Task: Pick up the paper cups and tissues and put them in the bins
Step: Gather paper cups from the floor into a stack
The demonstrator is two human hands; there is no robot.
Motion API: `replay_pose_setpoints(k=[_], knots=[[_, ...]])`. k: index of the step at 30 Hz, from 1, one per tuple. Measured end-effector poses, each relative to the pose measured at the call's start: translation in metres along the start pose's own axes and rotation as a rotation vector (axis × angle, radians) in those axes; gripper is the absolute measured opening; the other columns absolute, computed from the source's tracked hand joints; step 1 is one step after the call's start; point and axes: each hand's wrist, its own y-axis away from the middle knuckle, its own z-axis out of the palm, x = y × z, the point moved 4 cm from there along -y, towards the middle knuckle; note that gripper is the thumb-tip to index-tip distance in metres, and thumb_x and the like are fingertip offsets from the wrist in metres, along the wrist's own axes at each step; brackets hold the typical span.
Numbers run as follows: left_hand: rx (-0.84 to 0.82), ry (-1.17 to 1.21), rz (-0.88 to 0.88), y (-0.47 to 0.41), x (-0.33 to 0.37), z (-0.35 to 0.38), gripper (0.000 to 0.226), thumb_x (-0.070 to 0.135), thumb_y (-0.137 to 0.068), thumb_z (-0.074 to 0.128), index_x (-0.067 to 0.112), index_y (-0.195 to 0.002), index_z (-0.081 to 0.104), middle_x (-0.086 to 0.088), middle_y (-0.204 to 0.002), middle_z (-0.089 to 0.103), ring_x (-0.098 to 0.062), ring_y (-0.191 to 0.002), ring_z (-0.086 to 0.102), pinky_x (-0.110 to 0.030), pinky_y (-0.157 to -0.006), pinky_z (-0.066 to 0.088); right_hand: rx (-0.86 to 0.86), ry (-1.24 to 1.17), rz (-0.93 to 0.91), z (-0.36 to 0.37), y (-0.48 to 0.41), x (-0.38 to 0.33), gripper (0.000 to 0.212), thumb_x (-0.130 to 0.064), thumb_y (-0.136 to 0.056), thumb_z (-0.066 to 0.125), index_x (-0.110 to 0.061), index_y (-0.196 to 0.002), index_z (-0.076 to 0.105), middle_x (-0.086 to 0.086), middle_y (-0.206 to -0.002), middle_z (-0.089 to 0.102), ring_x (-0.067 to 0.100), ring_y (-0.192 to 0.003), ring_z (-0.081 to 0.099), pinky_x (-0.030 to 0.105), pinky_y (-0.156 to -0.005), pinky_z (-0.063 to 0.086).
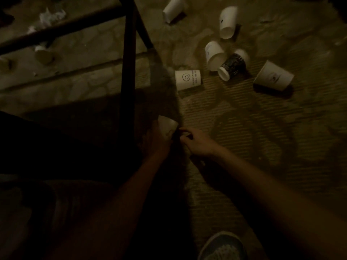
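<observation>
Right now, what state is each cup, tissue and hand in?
Left hand, grips the held cup.
Right hand, fingers curled beside that cup; grip unclear.
Smiley cup, on its side on the floor.
Black cup, on its side, beside a white cup.
Far right cup, on its side.
Tissues, crumpled on the floor.

White cup (167, 125) held low — smiley cup (187, 79) on side, floor.

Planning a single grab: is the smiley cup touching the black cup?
Apart. The head view shows a plain strip of floor between the smiley cup and the black cup.
</observation>
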Motion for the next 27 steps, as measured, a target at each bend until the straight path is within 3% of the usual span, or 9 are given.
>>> replay_pose_setpoints(k=[4,7,11,13,15,17,19,22,27], knots=[[-0.124,0.197,0.195,0.009,0.03,0.019,0.077,0.043,-0.082,0.074,0.019,-0.147,0.038,-0.006,-0.139,0.053,-0.027,-0.123,0.054,-0.037,-0.093,0.048,0.152,-0.324,0.121,-0.013,0.001,0.016,0.049,-0.038,-0.094,0.061,-0.01,-0.134,0.053,0.001,-0.111,0.063,0.008,-0.083,0.06,0.014,-0.054,0.044],[-0.158,0.424,0.294,0.02,0.06,0.02,0.069,0.038,-0.077,0.079,0.023,-0.138,0.05,0.007,-0.117,0.059,-0.01,-0.101,0.06,-0.022,-0.075,0.046,0.28,-0.473,0.238,-0.038,0.003,0.023,0.061,-0.05,-0.083,0.07,-0.006,-0.125,0.059,0.007,-0.106,0.068,0.014,-0.08,0.065,0.021,-0.05,0.049],[-0.333,0.429,0.453,0.03,0.102,0.024,0.064,0.027,-0.079,0.081,0.023,-0.135,0.049,0.012,-0.115,0.055,0.006,-0.092,0.056,-0.008,-0.067,0.049,0.432,-0.53,0.318,-0.076,0.006,0.031,0.076,-0.051,-0.068,0.082,-0.007,-0.124,0.054,0.004,-0.091,0.064,0.016,-0.075,0.066,0.021,-0.045,0.047],[-0.481,0.425,0.467,0.024,0.114,0.023,0.068,0.017,-0.08,0.08,0.02,-0.139,0.047,0.004,-0.124,0.057,-0.005,-0.104,0.06,-0.014,-0.075,0.053,0.445,-0.517,0.33,-0.089,0.007,0.033,0.081,-0.05,-0.067,0.083,-0.009,-0.128,0.051,0.006,-0.099,0.064,0.018,-0.077,0.065,0.022,-0.042,0.047],[-0.581,0.381,0.454,0.013,0.123,0.017,0.063,0.01,-0.082,0.076,0.021,-0.139,0.05,-0.001,-0.127,0.059,-0.012,-0.11,0.059,-0.016,-0.076,0.053,0.457,-0.501,0.314,-0.101,0.005,0.037,0.065,-0.047,-0.069,0.082,-0.014,-0.118,0.053,0.006,-0.101,0.063,0.016,-0.076,0.064,0.022,-0.04,0.048],[-0.453,0.465,0.394,-0.004,0.133,0.005,0.049,0.007,-0.085,0.072,0.018,-0.13,0.058,-0.001,-0.12,0.062,-0.009,-0.102,0.06,-0.013,-0.072,0.053,0.475,-0.511,0.297,-0.111,0.003,0.041,0.057,-0.046,-0.07,0.082,-0.018,-0.108,0.051,0.005,-0.1,0.062,0.018,-0.079,0.064,0.028,-0.051,0.053],[-0.148,0.549,0.329,-0.022,0.141,-0.007,0.036,0.012,-0.087,0.07,0.024,-0.119,0.059,0.009,-0.112,0.059,-0.004,-0.099,0.056,-0.023,-0.084,0.053,0.488,-0.496,0.279,-0.12,0.002,0.043,0.056,-0.046,-0.071,0.082,-0.019,-0.107,0.05,0.001,-0.095,0.059,0.016,-0.08,0.062,0.031,-0.058,0.051],[0.149,0.184,0.361,-0.052,0.155,-0.014,0.051,0.024,-0.086,0.07,0.027,-0.132,0.05,0.0,-0.138,0.047,-0.019,-0.13,0.041,-0.042,-0.109,0.037,0.485,-0.465,0.244,-0.127,-0.001,0.045,0.047,-0.044,-0.072,0.081,-0.022,-0.099,0.05,-0.007,-0.086,0.054,0.01,-0.075,0.057,0.025,-0.052,0.044],[0.007,-0.344,0.481,-0.1,0.169,-0.005,0.09,0.043,-0.082,0.074,0.024,-0.153,0.021,-0.01,-0.16,0.022,-0.032,-0.147,0.017,-0.063,-0.113,0.014,0.429,-0.427,0.231,-0.137,0.001,0.051,0.057,-0.044,-0.071,0.081,-0.021,-0.11,0.047,-0.008,-0.091,0.056,0.007,-0.076,0.058,0.015,-0.04,0.044]])
